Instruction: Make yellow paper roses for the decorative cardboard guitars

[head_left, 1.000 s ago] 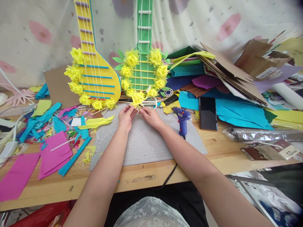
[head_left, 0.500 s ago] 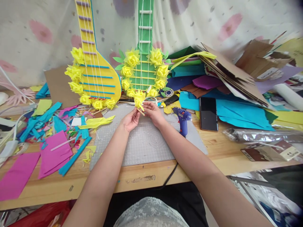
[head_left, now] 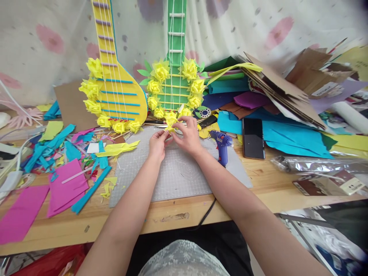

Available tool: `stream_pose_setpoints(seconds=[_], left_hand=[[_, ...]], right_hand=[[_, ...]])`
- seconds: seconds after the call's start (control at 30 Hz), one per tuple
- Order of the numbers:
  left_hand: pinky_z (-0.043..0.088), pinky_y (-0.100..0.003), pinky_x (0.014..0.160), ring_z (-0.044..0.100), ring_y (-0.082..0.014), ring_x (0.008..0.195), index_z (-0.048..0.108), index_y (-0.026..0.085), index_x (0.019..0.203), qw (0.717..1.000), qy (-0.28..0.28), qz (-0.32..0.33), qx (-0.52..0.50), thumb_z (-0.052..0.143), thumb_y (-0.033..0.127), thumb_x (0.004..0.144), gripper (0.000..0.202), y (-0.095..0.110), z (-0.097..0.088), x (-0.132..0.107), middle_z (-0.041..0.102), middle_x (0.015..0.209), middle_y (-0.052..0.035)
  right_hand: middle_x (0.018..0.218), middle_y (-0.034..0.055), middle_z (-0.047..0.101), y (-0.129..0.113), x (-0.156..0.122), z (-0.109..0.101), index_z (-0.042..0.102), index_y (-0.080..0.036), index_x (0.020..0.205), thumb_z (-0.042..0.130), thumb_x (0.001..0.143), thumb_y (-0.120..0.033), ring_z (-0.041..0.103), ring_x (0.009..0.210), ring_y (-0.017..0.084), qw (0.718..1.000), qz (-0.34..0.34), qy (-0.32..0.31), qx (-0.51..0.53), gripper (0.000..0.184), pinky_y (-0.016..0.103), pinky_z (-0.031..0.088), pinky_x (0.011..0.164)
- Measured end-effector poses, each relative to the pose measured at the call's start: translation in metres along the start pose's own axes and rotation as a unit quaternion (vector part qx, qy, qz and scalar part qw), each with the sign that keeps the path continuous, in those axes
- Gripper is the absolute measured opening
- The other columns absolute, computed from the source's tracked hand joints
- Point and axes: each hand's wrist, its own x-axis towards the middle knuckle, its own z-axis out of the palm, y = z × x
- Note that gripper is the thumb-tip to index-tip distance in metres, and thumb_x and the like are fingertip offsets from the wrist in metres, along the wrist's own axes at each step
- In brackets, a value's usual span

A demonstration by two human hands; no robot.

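- Where the desk begins at far left, loose scraps of pink paper and blue strips lie scattered, well apart from the work; best left there so nothing catches on wet glue.
- Next along stands the yellow paper guitar, upright against the backdrop, its lower edge ringed with yellow flowers.
- Left hand: fingers pressed together in a pinch on the near side of a small yellow paper flower. A light pinch at the base would likely suit, since crepe-like petals crush easily.
- That flower sits above the far edge of the grey cutting mat, just beside the bottom of the green paper guitar, near the gap in its ring of flowers.
- Right hand: fingertips closed on the flower's far side, palm down. Whether a stick or stem runs under the petals I cannot tell; the hands hide it.
- Judgement: steady both wrists on the mat and turn the flower slowly, so the petals stay even.
- Blue glue gun stands on the mat just right of the right hand, nozzle away from the fingers; keep the forearm off it and its cord.
- Black phone lies flat on blue paper farther right.
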Motion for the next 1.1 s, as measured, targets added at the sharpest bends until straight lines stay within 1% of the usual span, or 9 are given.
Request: stream_pose_setpoints(seconds=[0.13,0.5,0.67,0.77,0.87,0.93,1.0,1.03,1.1], left_hand=[[0.048,-0.02,0.059,0.056,-0.0063,0.056,0.054,0.013,0.065,0.998,0.005,0.051,0.034,0.071,0.016,0.058,0.019,-0.006,0.0,-0.003,0.058,0.06,0.0037],[0.049,-0.023,0.059,0.057,-0.0087,0.06,0.055,0.014,0.067,0.993,0.011,0.086,0.075,0.075,0.024,0.052,0.027,-0.009,0.002,-0.004,0.059,0.063,0.0022],[0.049,-0.022,0.059,0.058,-0.0089,0.063,0.054,0.016,0.071,0.994,-0.006,0.086,0.071,0.075,0.026,0.053,0.03,-0.01,-0.001,0.0,0.059,0.067,0.0024],[0.048,-0.02,0.058,0.057,-0.0076,0.061,0.055,0.016,0.071,0.995,0.0,0.076,0.059,0.075,0.025,0.054,0.028,-0.008,-0.002,0.001,0.058,0.068,0.0031],[0.046,-0.017,0.055,0.057,-0.0058,0.058,0.055,0.016,0.071,0.998,0.009,0.049,0.024,0.072,0.019,0.059,0.021,-0.004,-0.002,0.001,0.058,0.066,0.004],[0.044,-0.014,0.052,0.056,-0.0041,0.055,0.055,0.016,0.071,1.0,0.012,0.013,-0.017,0.066,0.013,0.065,0.013,0.0,-0.001,0.002,0.058,0.063,0.0043],[0.043,-0.011,0.049,0.055,-0.0025,0.053,0.056,0.015,0.07,0.997,0.012,-0.043,-0.063,0.059,0.007,0.07,0.008,0.004,-0.001,0.003,0.059,0.062,0.0036],[0.042,-0.009,0.048,0.055,-0.002,0.053,0.057,0.014,0.07,0.993,0.005,-0.078,-0.084,0.056,0.006,0.073,0.008,0.006,-0.001,0.003,0.06,0.063,0.0026],[0.041,-0.007,0.046,0.056,-0.002,0.055,0.06,0.013,0.074,0.981,-0.023,-0.154,-0.117,0.05,0.007,0.078,0.012,0.01,-0.002,0.004,0.062,0.066,-0.0004]], right_hand=[[0.104,0.0082,0.049,-0.005,0.001,0.006,0.059,-0.022,0.084,0.054,0.077,-0.027,0.04,0.102,0.023,1.0,-0.012,-0.007,-0.028,0.01,0.041,0.034,0.09],[0.096,0.008,0.052,-0.002,0.001,0.011,0.056,-0.019,0.077,0.052,0.07,-0.015,0.041,0.096,0.022,0.998,0.019,0.005,-0.054,0.009,0.039,0.035,0.085],[0.093,0.0077,0.053,0.002,0.001,0.011,0.056,-0.019,0.075,0.051,0.071,-0.015,0.043,0.093,0.021,0.998,0.029,0.022,-0.052,0.007,0.037,0.036,0.082],[0.09,0.0073,0.054,0.004,0.0,0.012,0.055,-0.019,0.074,0.051,0.071,-0.016,0.044,0.092,0.02,0.998,0.032,0.037,-0.033,0.006,0.036,0.037,0.083],[0.088,0.0064,0.055,0.01,0.0,0.015,0.054,-0.019,0.076,0.049,0.072,-0.018,0.046,0.091,0.02,0.994,0.082,0.067,0.036,0.006,0.037,0.038,0.084],[0.087,0.0058,0.055,0.017,0.0,0.019,0.052,-0.02,0.08,0.045,0.073,-0.019,0.049,0.088,0.018,0.971,0.172,0.101,0.129,0.009,0.036,0.04,0.083],[0.088,0.0051,0.056,0.025,0.0,0.023,0.05,-0.02,0.084,0.043,0.074,-0.021,0.051,0.08,0.015,0.917,0.281,0.113,0.261,0.013,0.033,0.043,0.077],[0.09,0.0047,0.057,0.029,0.0,0.024,0.05,-0.02,0.087,0.044,0.073,-0.023,0.052,0.077,0.013,0.884,0.318,0.09,0.332,0.015,0.032,0.045,0.075],[0.094,0.0036,0.06,0.032,0.0,0.025,0.051,-0.021,0.092,0.052,0.07,-0.026,0.054,0.076,0.012,0.821,0.346,0.0,0.455,0.023,0.03,0.046,0.073]])
